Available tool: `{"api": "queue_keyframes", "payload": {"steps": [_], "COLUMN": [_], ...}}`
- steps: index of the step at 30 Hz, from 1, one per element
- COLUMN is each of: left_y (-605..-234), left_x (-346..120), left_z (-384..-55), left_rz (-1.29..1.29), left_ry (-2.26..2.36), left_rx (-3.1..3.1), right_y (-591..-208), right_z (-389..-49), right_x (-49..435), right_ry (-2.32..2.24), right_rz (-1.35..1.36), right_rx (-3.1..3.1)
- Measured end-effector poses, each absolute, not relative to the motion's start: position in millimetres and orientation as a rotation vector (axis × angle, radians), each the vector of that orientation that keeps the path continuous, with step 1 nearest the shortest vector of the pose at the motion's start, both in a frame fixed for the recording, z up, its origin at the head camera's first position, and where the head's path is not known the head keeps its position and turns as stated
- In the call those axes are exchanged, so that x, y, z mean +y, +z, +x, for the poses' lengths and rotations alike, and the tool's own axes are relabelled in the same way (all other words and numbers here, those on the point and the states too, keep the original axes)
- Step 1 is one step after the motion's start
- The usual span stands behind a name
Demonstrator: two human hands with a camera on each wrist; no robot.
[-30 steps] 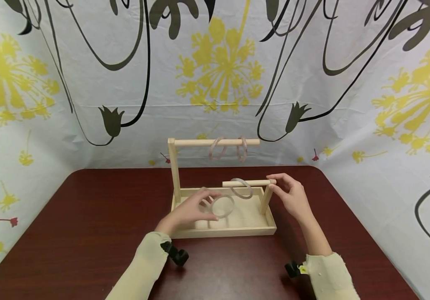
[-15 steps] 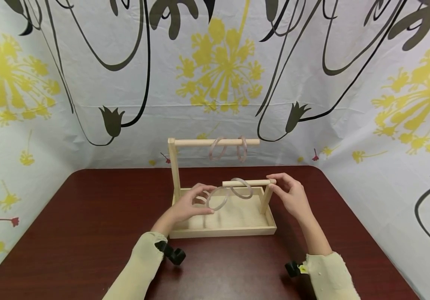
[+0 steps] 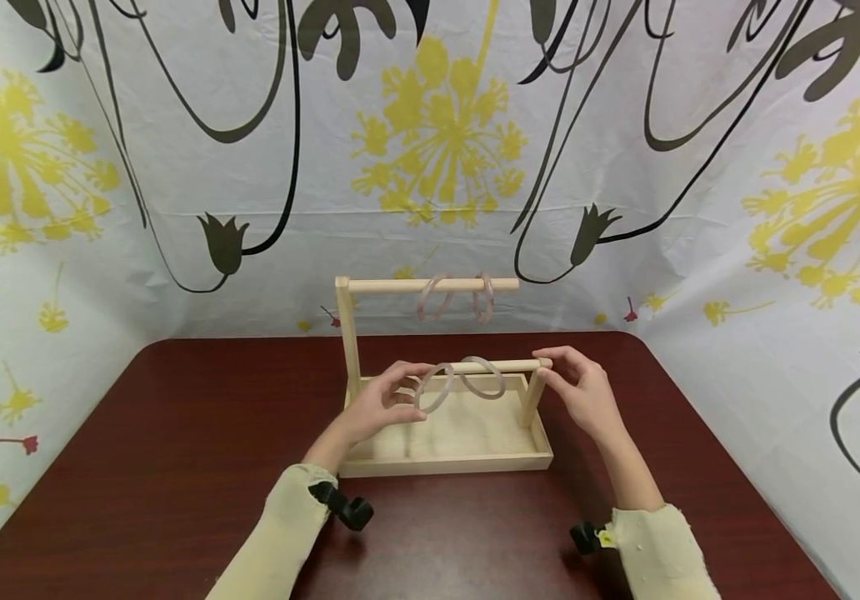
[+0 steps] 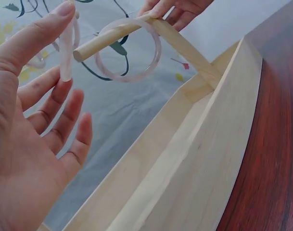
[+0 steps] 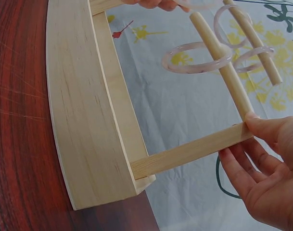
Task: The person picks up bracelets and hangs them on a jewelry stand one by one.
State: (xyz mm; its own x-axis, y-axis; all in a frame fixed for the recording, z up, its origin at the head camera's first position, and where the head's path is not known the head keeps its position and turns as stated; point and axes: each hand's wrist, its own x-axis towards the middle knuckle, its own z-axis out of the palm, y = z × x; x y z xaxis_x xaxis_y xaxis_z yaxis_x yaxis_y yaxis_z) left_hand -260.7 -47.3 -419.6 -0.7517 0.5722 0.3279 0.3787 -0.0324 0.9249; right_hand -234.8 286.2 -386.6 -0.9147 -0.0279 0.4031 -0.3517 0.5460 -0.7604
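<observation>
Between thumb and fingertips, my left hand pinches a pale translucent bangle. In the left wrist view it stands edge-on, right by the free end of the lower wooden bar. I cannot tell whether the bar's tip enters the ring. Another pale bangle hangs around that bar. My right hand grips the corner where the bar meets its short post, thumb on the bar's end and fingers under the post.
The posts rise from a shallow wooden tray on a dark red table. Behind, a taller upper bar carries two pinkish bangles, one a right-hand bangle. A patterned cloth stands behind the table.
My left hand has drawn back slightly left and raised its bangle, turning it to face the lower bar's free end. The right hand stays in place.
</observation>
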Motion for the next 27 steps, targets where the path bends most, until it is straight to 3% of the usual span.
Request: {"api": "queue_keyframes", "payload": {"steps": [27], "left_y": [-435], "left_x": [-9], "left_z": [-266], "left_rz": [0.805], "left_ry": [1.98], "left_rx": [2.16], "right_y": [-385], "right_z": [-234], "right_x": [283], "right_ry": [1.325], "right_rz": [0.29], "right_rx": [-2.428]}}
